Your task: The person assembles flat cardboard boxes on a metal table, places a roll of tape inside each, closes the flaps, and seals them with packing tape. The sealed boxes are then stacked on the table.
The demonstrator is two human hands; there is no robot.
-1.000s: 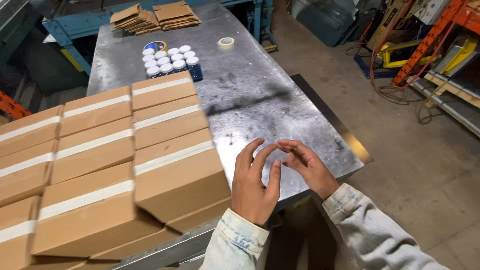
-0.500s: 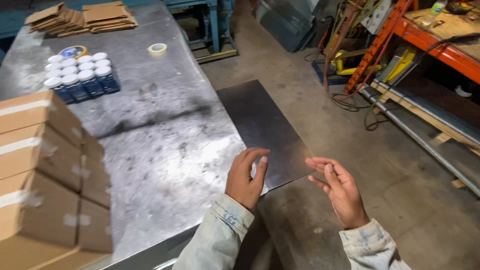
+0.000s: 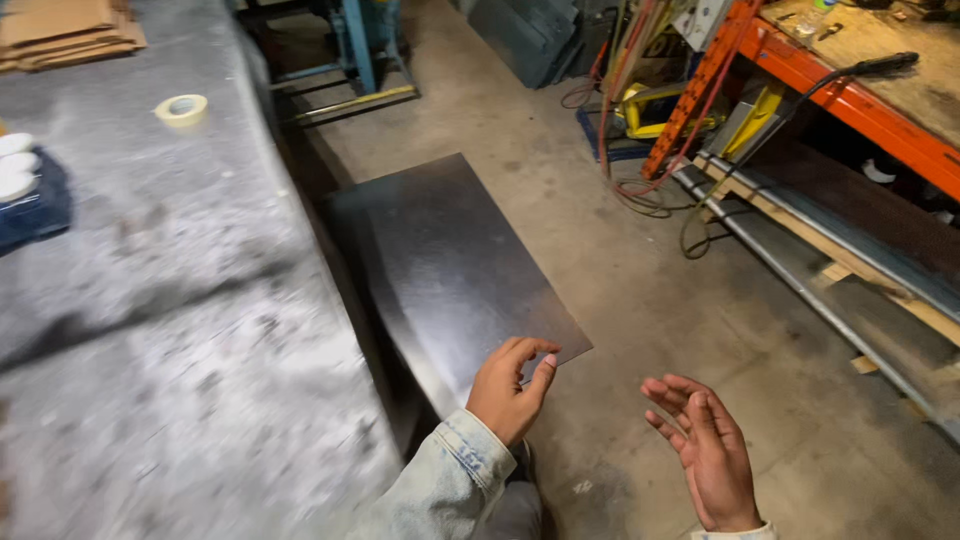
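Observation:
My left hand hangs in the air past the right edge of a grey metal table, fingers loosely curled and holding nothing. Its denim sleeve shows at the bottom. My right hand floats lower right over the concrete floor, palm turned inward with fingers spread and empty. A dark metal sheet lies low beside the table, just beyond my left hand.
A roll of pale tape lies far back on the table, flattened cardboard behind it, white-capped containers at the left edge. An orange rack, cables and a blue machine leg stand to the right and back.
The view has swung right, so the taped cardboard boxes left the frame. My hands, close together a second ago, have drifted apart and off the table's edge.

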